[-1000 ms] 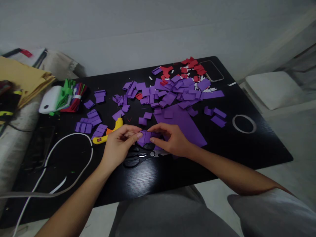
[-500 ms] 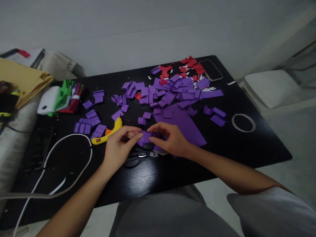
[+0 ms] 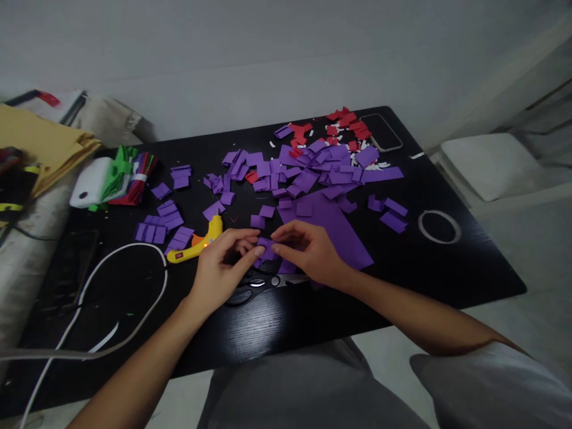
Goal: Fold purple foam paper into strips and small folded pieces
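A small folded purple paper piece (image 3: pixel 267 249) is pinched between both hands, just above the table. My left hand (image 3: pixel 222 266) grips its left side with thumb and fingers. My right hand (image 3: pixel 309 250) holds its right side in the same way. Under and behind the right hand lies a large purple sheet (image 3: pixel 339 229). Black-handled scissors (image 3: pixel 257 283) rest on the table just below the hands, their blades partly under the right hand. Left of my left hand lies a yellow glue gun (image 3: pixel 196 245), its small light glowing.
Purple paper pieces (image 3: pixel 313 167) are heaped behind the hands, with red scraps (image 3: pixel 353 124) farther back. Folded purple strips (image 3: pixel 152 231) lie at the left. A white cable (image 3: pixel 163 262) loops across the left side. A tape ring (image 3: pixel 440 226) and a phone-shaped frame (image 3: pixel 383 132) lie at the right.
Both hands stay almost in place, with the fingers shifting slightly on the purple piece. A light now shows on the glue gun. The whole view has shifted a little.
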The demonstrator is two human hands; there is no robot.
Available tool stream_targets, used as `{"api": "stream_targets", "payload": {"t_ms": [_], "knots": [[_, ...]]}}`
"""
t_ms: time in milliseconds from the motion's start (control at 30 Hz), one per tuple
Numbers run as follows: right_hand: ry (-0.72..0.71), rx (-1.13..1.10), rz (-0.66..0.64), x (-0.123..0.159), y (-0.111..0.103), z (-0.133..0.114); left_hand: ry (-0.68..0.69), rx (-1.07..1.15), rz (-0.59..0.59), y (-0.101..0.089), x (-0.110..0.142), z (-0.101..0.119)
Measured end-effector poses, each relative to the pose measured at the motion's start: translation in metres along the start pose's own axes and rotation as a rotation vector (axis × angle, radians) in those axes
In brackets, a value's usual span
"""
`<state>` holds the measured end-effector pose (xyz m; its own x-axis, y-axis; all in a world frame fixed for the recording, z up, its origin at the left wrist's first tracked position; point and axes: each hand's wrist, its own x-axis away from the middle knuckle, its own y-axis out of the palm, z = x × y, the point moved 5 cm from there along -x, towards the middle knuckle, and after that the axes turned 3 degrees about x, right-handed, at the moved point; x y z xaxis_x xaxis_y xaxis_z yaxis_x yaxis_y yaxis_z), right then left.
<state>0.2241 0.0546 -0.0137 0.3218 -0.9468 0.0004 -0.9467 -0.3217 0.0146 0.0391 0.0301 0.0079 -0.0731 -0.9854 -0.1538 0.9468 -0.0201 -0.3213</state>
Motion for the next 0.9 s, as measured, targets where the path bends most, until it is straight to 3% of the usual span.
{"api": "stream_targets", "payload": {"t_ms": [200, 633, 900], "knots": [[0.004, 0.018, -0.022, -0.001, 0.000, -0.002, -0.047, 0.007, -0.036, 0.003, 0.002, -0.002], [0.000, 0.157, -0.085, -0.001, 0.001, -0.001, 0.132, -0.169, -0.037, 0.004, 0.005, 0.006], [0.055, 0.003, -0.026, 0.000, 0.001, 0.002, -0.065, -0.012, -0.083, 0.007, 0.004, -0.005]]}}
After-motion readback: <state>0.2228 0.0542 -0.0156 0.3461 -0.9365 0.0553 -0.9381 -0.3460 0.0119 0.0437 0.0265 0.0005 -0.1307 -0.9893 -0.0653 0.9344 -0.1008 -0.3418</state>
